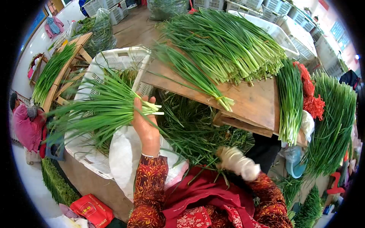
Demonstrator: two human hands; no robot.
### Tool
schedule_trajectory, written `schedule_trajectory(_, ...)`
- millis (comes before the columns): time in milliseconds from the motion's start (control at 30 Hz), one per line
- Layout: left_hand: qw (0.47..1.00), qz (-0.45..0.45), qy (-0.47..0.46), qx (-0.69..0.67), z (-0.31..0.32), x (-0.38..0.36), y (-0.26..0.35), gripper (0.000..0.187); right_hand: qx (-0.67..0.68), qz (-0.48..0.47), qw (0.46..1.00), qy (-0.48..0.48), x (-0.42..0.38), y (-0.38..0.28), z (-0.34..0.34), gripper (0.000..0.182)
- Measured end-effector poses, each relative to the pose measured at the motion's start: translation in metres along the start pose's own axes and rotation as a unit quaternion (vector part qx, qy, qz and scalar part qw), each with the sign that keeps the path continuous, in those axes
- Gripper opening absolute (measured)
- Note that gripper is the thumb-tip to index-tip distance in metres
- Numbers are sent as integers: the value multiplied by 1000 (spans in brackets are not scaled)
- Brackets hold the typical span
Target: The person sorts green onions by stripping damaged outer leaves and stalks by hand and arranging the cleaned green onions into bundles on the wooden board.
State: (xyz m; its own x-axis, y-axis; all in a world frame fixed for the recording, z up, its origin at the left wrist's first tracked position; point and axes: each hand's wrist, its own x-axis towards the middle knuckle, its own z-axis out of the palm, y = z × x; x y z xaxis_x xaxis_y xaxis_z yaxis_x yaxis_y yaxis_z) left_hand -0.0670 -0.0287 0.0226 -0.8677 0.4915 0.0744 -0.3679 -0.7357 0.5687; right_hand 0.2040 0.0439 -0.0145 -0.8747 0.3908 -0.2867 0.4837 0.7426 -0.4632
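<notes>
A worker's bare left hand [146,127] holds a fanned bunch of green chives [102,108] upright by the pale cut ends, its grip pressed around the stems, above a white plastic crate [114,57]. The wrapped right hand [237,163] hovers low over loose trimmings [194,131]; its grip appears curled shut, holding nothing that can be made out.

The bunch looks untied, so a slack hold could let stems slide out and scatter into the crate or the trimmings below. The long leaves droop leftward and might crease or snag on the crate rim.

A wooden counter [253,100] tilts above the lap, carrying a large heap of trimmed chives [224,43], one tied bundle [194,76] near its lower edge and another bundle [291,100] along its right side, beside red ties [311,98]. Being sloped, the board could shed the tied bundle.

Around it lie more chive piles, stacked white crates [300,26], a second wooden rack [68,62] and a bare floor.
</notes>
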Motion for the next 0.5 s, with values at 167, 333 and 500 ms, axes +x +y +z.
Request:
schedule_trajectory(167, 960, -224, -95, -140, 9, -19, -27, 32, -39, 35, 936, 347, 29, -29, -91, 20)
schedule_trajectory(333, 941, -333, -45, -45, 8, -51, -52, 23, -176, 20, 913, 369, 58, -22, -93, 17)
schedule_trajectory(500, 938, -346, -39, 3, 22, -64, -59, 24, 239, 106, 904, 338, 42, -40, -98, 17)
